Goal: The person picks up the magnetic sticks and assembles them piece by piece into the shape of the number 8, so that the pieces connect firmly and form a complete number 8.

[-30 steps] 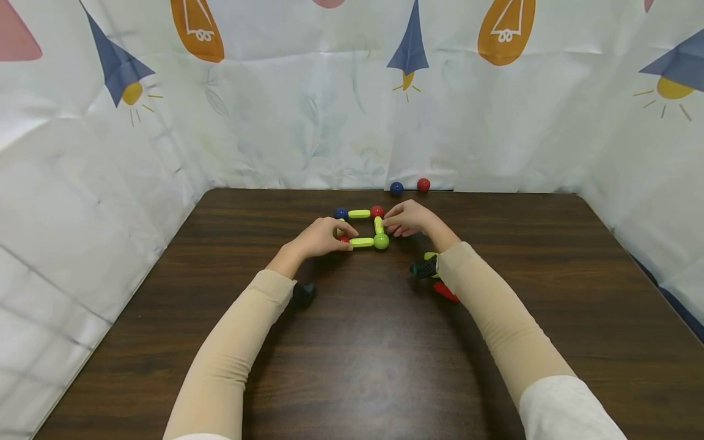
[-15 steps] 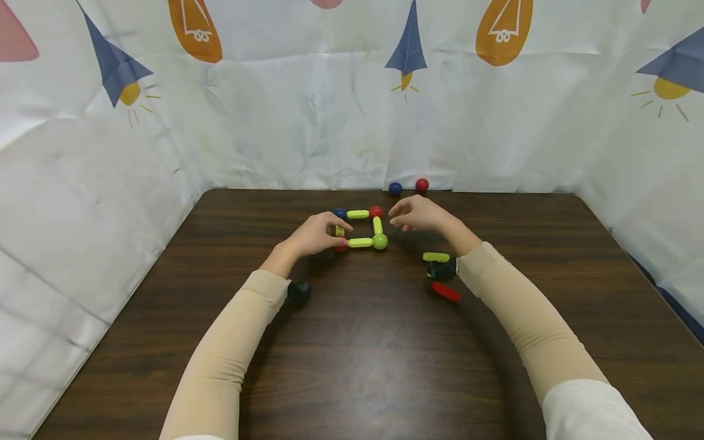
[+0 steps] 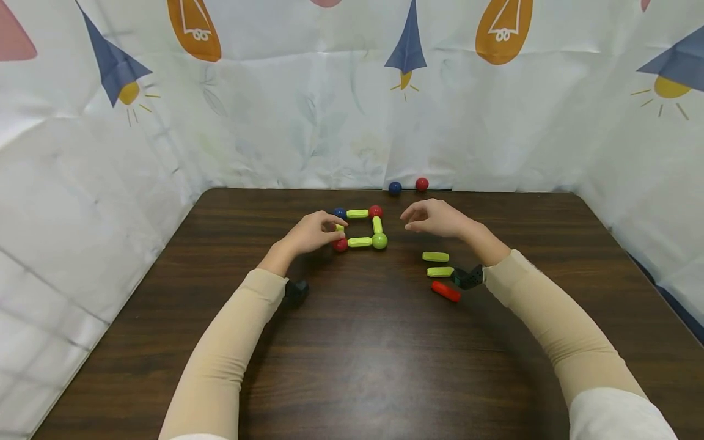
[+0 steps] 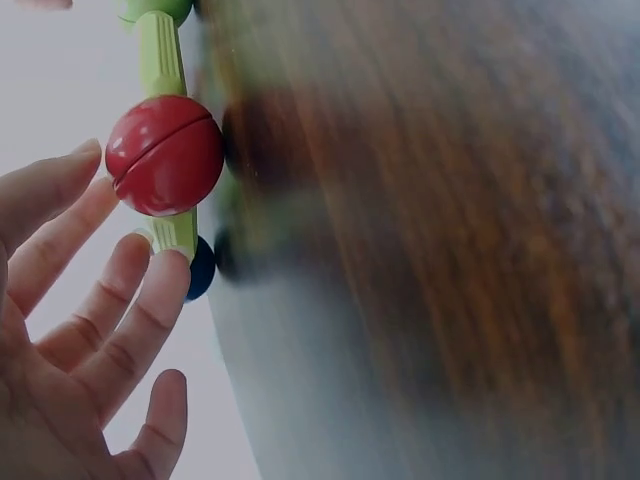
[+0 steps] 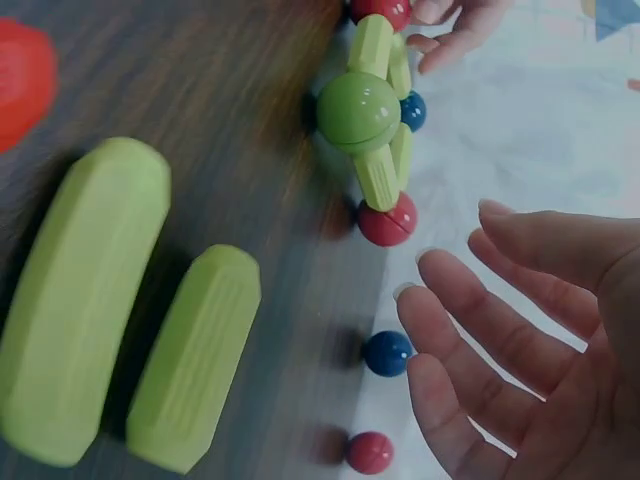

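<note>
A square frame of yellow-green rods (image 3: 360,242) and balls lies on the table. Its corners are a blue ball (image 3: 340,213), two red balls, and a green ball (image 3: 379,241). My left hand (image 3: 312,233) is at the near-left corner, thumb and fingers parted beside the red ball (image 4: 165,156). In the left wrist view its fingertips overlap the rod (image 4: 176,234) behind that ball. To the right of the square, my right hand (image 3: 437,218) hovers with loosely bent fingers and nothing between them.
Two loose yellow-green rods (image 3: 436,256) and a red rod (image 3: 445,291) lie below my right hand. A loose blue ball (image 3: 395,188) and red ball (image 3: 421,184) sit at the table's far edge, against the printed cloth (image 3: 308,134).
My right hand has drawn away from the square's right side, moving right, and uncovers the loose rods. My left hand has shifted slightly up and left off the near-left red ball.
</note>
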### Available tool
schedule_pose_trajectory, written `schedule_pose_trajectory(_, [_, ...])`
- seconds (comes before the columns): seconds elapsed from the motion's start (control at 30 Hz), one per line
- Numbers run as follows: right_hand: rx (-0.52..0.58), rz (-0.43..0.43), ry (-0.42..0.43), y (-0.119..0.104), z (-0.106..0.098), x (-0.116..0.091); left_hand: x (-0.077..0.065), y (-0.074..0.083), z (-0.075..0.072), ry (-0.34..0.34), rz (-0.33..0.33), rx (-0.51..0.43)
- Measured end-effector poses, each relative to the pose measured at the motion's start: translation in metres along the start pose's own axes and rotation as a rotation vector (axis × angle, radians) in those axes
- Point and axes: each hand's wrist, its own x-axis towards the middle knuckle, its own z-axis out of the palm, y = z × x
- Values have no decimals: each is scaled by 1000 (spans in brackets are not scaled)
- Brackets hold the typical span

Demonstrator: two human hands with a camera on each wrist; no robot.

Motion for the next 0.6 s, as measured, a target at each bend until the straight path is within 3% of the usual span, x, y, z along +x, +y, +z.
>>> schedule_pose_trajectory(0.6, [-80,-113,33,15,14,-45,-3,-9,-6,28,-3,-50])
